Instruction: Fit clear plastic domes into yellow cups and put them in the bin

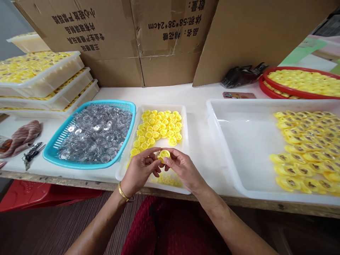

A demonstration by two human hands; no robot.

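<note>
A small round yellow plastic cup (pixel 164 154) is sitting between both hands: the left hand (pixel 140 169) and right hand (pixel 183 165) are pinching it with their fingertips, probably to steady it from two sides. Similar yellow plastic cups (pixel 156 128) are lying at twelve o'clock in a shallow white plastic tray (pixel 162 143), seemingly for easy reach. A blue slatted plastic basket (pixel 77 165) is holding shiny clear pieces (pixel 98 131) between nine and ten o'clock.

Narrow white tray (pixel 183 146), yellow cups (pixel 162 124) inside. Over its near half, worker's left hand (pixel 138 170) and right hand (pixel 183 167) pinch one small yellow cup (pixel 165 154). Left of tray: blue basket (pixel 62 138), clear pieces (pixel 95 131) heaped. Right of tray: wide tub (pixel 247 141), yellow pieces (pixel 308 148). Beyond tray: cardboard (pixel 114 72).
</note>
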